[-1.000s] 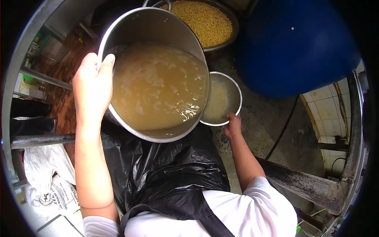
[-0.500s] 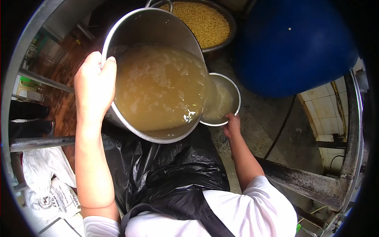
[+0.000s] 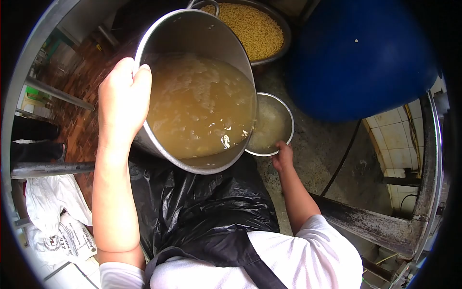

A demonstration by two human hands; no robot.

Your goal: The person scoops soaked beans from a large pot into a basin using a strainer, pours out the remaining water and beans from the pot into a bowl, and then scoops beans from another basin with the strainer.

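My left hand (image 3: 124,103) is closed round the left rim of a large metal pot (image 3: 187,36), thumb inside the rim. The pot tilts to the right, and cloudy brown liquid (image 3: 197,101) fills its lower side up to near the right rim. Under that rim is a smaller round metal bowl (image 3: 291,118), partly hidden by the pot. Similar cloudy liquid lies in the bowl. My right hand (image 3: 283,156) grips the bowl's near right edge.
Behind the pot stands a wide metal basin (image 3: 287,36) of yellow beans or kernels (image 3: 255,31). A large blue barrel (image 3: 361,62) is at the back right. A metal frame bar (image 3: 370,224) crosses the right; white sacks (image 3: 53,207) and a person's legs (image 3: 36,137) are left.
The pot and my left hand have shifted slightly right in view. Liquid ran over the pot's right rim into the bowl earlier; now more of that rim shows and the flow looks thinner.
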